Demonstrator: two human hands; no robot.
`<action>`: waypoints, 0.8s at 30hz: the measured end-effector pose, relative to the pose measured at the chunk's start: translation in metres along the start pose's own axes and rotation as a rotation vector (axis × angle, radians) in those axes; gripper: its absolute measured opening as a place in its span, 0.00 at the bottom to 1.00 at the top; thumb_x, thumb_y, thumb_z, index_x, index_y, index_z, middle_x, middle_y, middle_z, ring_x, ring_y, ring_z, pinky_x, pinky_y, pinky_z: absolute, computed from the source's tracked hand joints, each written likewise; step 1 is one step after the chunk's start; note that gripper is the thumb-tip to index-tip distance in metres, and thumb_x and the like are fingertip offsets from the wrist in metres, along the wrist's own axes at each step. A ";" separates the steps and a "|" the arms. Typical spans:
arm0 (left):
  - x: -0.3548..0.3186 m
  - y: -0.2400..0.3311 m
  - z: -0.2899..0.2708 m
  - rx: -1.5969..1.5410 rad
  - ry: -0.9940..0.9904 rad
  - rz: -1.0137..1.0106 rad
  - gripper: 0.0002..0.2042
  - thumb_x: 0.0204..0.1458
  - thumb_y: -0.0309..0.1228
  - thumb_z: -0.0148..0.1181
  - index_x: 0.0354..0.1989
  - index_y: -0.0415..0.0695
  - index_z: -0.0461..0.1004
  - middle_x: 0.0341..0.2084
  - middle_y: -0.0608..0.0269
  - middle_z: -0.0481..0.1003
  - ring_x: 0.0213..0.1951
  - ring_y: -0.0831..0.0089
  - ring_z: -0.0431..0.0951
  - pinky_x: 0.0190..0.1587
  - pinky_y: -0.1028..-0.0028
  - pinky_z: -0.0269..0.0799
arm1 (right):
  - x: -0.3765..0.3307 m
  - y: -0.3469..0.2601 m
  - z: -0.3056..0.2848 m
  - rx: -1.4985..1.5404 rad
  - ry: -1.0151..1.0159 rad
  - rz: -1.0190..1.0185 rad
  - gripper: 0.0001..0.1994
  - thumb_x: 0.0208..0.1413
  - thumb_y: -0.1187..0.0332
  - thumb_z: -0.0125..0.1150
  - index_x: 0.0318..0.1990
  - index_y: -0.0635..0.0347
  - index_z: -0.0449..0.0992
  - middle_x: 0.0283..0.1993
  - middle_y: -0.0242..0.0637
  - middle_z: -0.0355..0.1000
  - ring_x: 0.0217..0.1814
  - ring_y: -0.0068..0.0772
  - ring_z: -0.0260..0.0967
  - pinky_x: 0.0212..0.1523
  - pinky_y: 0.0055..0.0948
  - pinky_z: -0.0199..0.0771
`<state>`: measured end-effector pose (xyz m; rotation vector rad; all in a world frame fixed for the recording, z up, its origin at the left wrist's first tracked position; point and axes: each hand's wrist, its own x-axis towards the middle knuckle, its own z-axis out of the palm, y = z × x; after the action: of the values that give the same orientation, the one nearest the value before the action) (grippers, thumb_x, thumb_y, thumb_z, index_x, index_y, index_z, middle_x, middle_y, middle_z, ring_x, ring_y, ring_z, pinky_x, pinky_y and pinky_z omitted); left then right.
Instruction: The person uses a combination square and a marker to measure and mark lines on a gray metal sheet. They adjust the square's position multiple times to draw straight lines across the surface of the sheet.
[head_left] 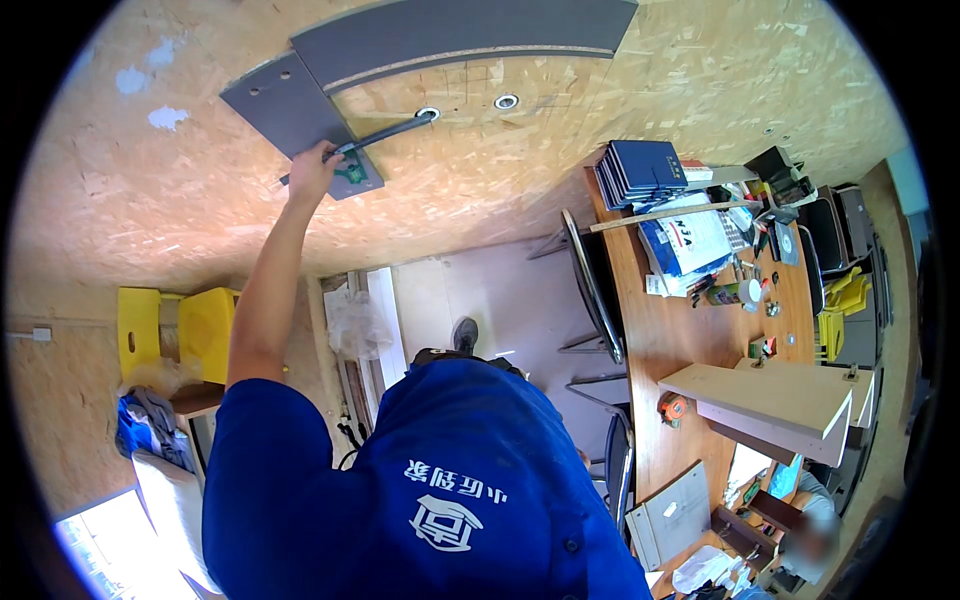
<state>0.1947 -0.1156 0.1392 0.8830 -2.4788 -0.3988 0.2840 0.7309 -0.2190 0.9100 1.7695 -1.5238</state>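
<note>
My left arm reaches up to the chipboard wall (470, 190). My left hand (312, 174) is closed around a long, thin dark bar (385, 132), whose exact kind I cannot make out. The bar slants across a grey panel (290, 105) with holes near its ends. Its far end lies by a round metal-rimmed hole (428, 114) in the wall. Beside my fingers, a small green piece (350, 170) sits against the panel's lower end. A curved grey panel (460, 30) adjoins the first one. My right hand is out of sight beyond my blue shirt.
At right, a wooden table (655, 340) bears dark blue books (640, 170), papers, a tape measure (673, 406) and pale boards (770, 395). Black chairs (592, 290) stand along it. Yellow chairs (205, 330) are at left. Another person (815, 535) is at lower right.
</note>
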 end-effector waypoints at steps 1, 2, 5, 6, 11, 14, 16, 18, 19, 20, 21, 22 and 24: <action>-0.014 -0.019 -0.010 0.039 -0.001 -0.053 0.12 0.49 0.33 0.67 0.39 0.40 0.78 0.35 0.50 0.80 0.39 0.54 0.81 0.43 0.62 0.75 | -0.060 -0.069 0.027 -0.056 0.000 0.079 0.17 0.62 0.66 0.49 0.54 0.67 0.71 0.39 0.51 0.78 0.34 0.44 0.78 0.33 0.34 0.78; -0.010 -0.010 0.002 0.030 0.000 -0.008 0.12 0.49 0.33 0.67 0.39 0.40 0.78 0.35 0.50 0.80 0.39 0.55 0.80 0.43 0.63 0.74 | -0.062 -0.070 0.008 -0.022 0.041 0.077 0.18 0.63 0.65 0.47 0.56 0.62 0.68 0.41 0.54 0.78 0.35 0.47 0.78 0.33 0.37 0.79; 0.001 0.002 0.012 0.046 0.023 0.065 0.13 0.48 0.34 0.68 0.38 0.41 0.79 0.36 0.51 0.80 0.40 0.55 0.80 0.44 0.64 0.74 | -0.073 -0.086 0.003 0.020 0.131 0.083 0.17 0.63 0.65 0.46 0.56 0.62 0.68 0.41 0.54 0.78 0.35 0.48 0.78 0.33 0.39 0.79; 0.003 0.005 0.014 0.035 0.023 0.043 0.13 0.47 0.35 0.68 0.38 0.41 0.79 0.36 0.52 0.80 0.40 0.56 0.80 0.44 0.64 0.74 | -0.073 -0.089 0.001 0.030 0.131 0.083 0.17 0.63 0.66 0.46 0.56 0.62 0.68 0.41 0.53 0.78 0.34 0.48 0.78 0.33 0.39 0.79; -0.001 0.005 0.005 0.062 0.033 -0.082 0.14 0.46 0.36 0.69 0.38 0.40 0.79 0.36 0.53 0.81 0.40 0.56 0.80 0.44 0.64 0.74 | -0.058 -0.087 0.002 -0.022 -0.009 0.054 0.18 0.63 0.66 0.47 0.56 0.65 0.68 0.42 0.54 0.78 0.32 0.45 0.78 0.31 0.35 0.79; 0.006 0.015 0.017 -0.004 0.036 -0.083 0.14 0.46 0.36 0.69 0.38 0.41 0.79 0.35 0.53 0.81 0.40 0.56 0.80 0.44 0.64 0.74 | 0.023 -0.014 -0.040 0.106 -0.031 -0.020 0.18 0.64 0.66 0.47 0.54 0.72 0.68 0.41 0.59 0.77 0.33 0.45 0.78 0.31 0.34 0.80; 0.003 0.008 0.014 -0.006 0.027 -0.115 0.14 0.47 0.36 0.69 0.38 0.41 0.79 0.35 0.53 0.81 0.41 0.56 0.80 0.44 0.64 0.74 | 0.021 -0.015 -0.032 0.112 -0.050 -0.018 0.18 0.64 0.67 0.47 0.54 0.74 0.68 0.41 0.60 0.77 0.34 0.46 0.79 0.32 0.34 0.80; 0.001 0.006 0.013 -0.002 0.027 -0.102 0.14 0.47 0.36 0.69 0.38 0.41 0.79 0.36 0.53 0.81 0.41 0.56 0.80 0.44 0.64 0.74 | 0.021 -0.017 -0.026 0.137 -0.022 -0.014 0.18 0.63 0.68 0.47 0.54 0.75 0.68 0.41 0.61 0.76 0.35 0.46 0.78 0.32 0.34 0.80; 0.001 0.006 0.013 -0.003 0.028 -0.094 0.14 0.47 0.36 0.69 0.38 0.42 0.79 0.36 0.53 0.81 0.41 0.56 0.80 0.44 0.64 0.74 | 0.021 -0.018 -0.026 0.122 -0.013 -0.001 0.18 0.63 0.68 0.47 0.53 0.76 0.68 0.41 0.61 0.76 0.36 0.46 0.78 0.32 0.34 0.80; 0.001 0.007 0.012 0.008 0.032 -0.087 0.14 0.47 0.36 0.69 0.38 0.42 0.79 0.36 0.53 0.81 0.41 0.56 0.80 0.45 0.64 0.74 | 0.021 -0.019 -0.025 0.108 -0.004 0.013 0.18 0.63 0.69 0.47 0.53 0.76 0.68 0.41 0.61 0.76 0.36 0.46 0.78 0.32 0.34 0.80; 0.002 0.008 0.013 0.016 0.035 -0.078 0.14 0.47 0.36 0.69 0.38 0.41 0.79 0.36 0.53 0.81 0.41 0.56 0.80 0.45 0.64 0.74 | 0.023 -0.019 -0.027 0.095 0.008 0.024 0.18 0.63 0.69 0.47 0.53 0.76 0.69 0.41 0.61 0.76 0.36 0.46 0.78 0.33 0.34 0.80; 0.002 0.010 0.013 0.025 0.039 -0.069 0.14 0.47 0.36 0.69 0.38 0.41 0.79 0.36 0.53 0.81 0.41 0.56 0.80 0.45 0.64 0.74 | 0.025 -0.019 -0.029 0.093 0.012 0.018 0.18 0.62 0.69 0.47 0.53 0.76 0.69 0.41 0.61 0.76 0.37 0.46 0.78 0.33 0.34 0.80; 0.002 0.012 0.014 0.023 0.035 -0.074 0.14 0.47 0.36 0.69 0.38 0.41 0.79 0.36 0.53 0.81 0.41 0.56 0.80 0.45 0.64 0.74 | 0.028 -0.018 -0.032 0.090 0.019 0.006 0.17 0.62 0.70 0.46 0.53 0.76 0.69 0.41 0.61 0.76 0.37 0.46 0.78 0.32 0.34 0.80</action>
<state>0.1795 -0.1063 0.1332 0.9855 -2.4294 -0.3770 0.2527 0.7641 -0.2269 0.9757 1.7212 -1.6067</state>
